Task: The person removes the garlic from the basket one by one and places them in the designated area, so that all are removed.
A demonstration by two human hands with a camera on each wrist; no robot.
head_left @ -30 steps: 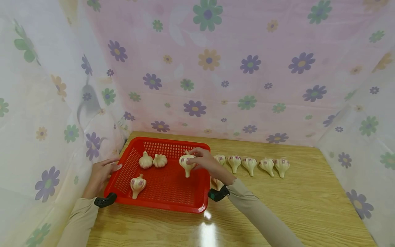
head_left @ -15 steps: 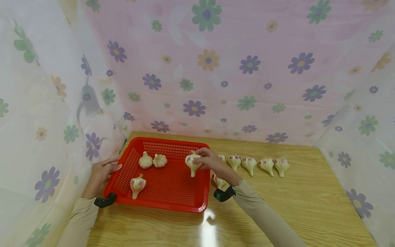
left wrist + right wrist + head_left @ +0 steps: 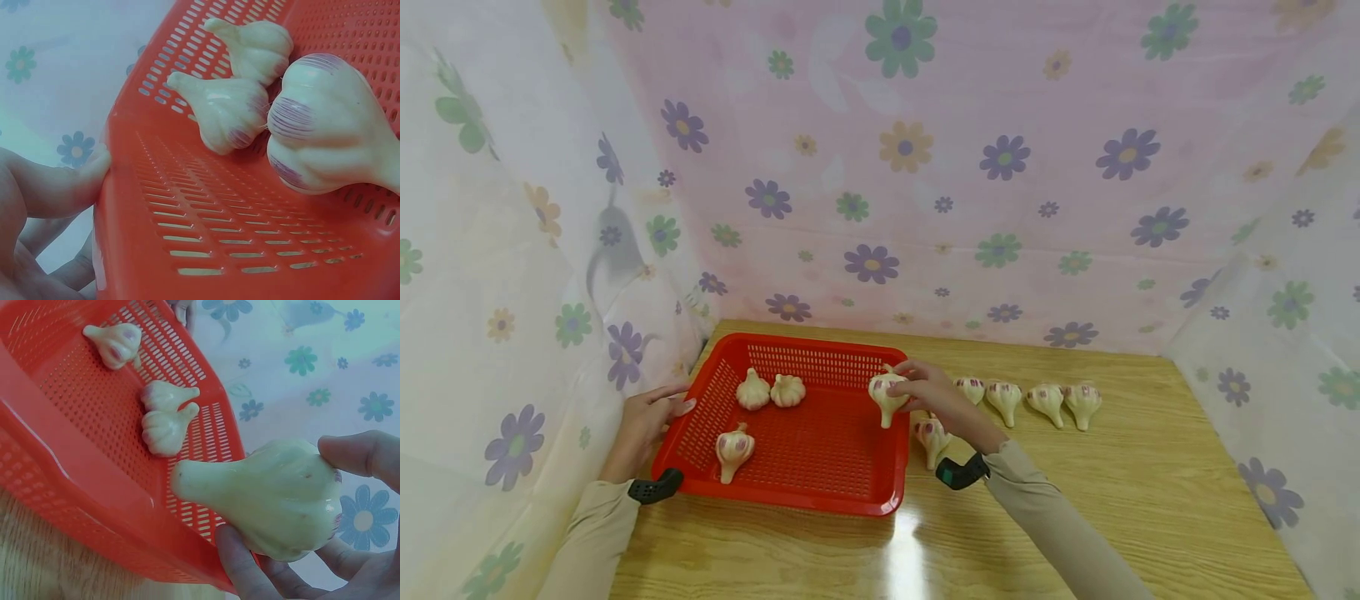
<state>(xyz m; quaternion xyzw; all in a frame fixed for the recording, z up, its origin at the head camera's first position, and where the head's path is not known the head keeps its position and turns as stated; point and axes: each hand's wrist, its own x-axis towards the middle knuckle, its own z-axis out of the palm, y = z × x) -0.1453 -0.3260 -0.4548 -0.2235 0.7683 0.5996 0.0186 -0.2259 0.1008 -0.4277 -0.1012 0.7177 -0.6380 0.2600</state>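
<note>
My left hand (image 3: 642, 429) grips the left rim of a red plastic basket (image 3: 778, 501); in the left wrist view its thumb (image 3: 87, 178) lies at the rim, other fingers outside below. My right hand (image 3: 938, 398) holds a garlic bulb (image 3: 886, 392) between thumb and fingers, over the basket's right side. The right wrist view shows that bulb (image 3: 275, 494) up close, its stem end free of the fingers. Inside the basket lie three more bulbs: two side by side at the back (image 3: 752, 390), and one nearer the front left (image 3: 733, 451).
To the right of the basket, several garlic bulbs (image 3: 1003, 402) form a row on the wooden table (image 3: 1120, 500). Another bulb (image 3: 931, 440) lies in front of them, close to the basket's right wall. Flowered cloth (image 3: 940, 208) encloses the back and both sides.
My right hand has carried its garlic bulb rightward inside the basket's outline toward the right rim, uncovering the bulb beside the basket. The left hand and the basket stay in place.
</note>
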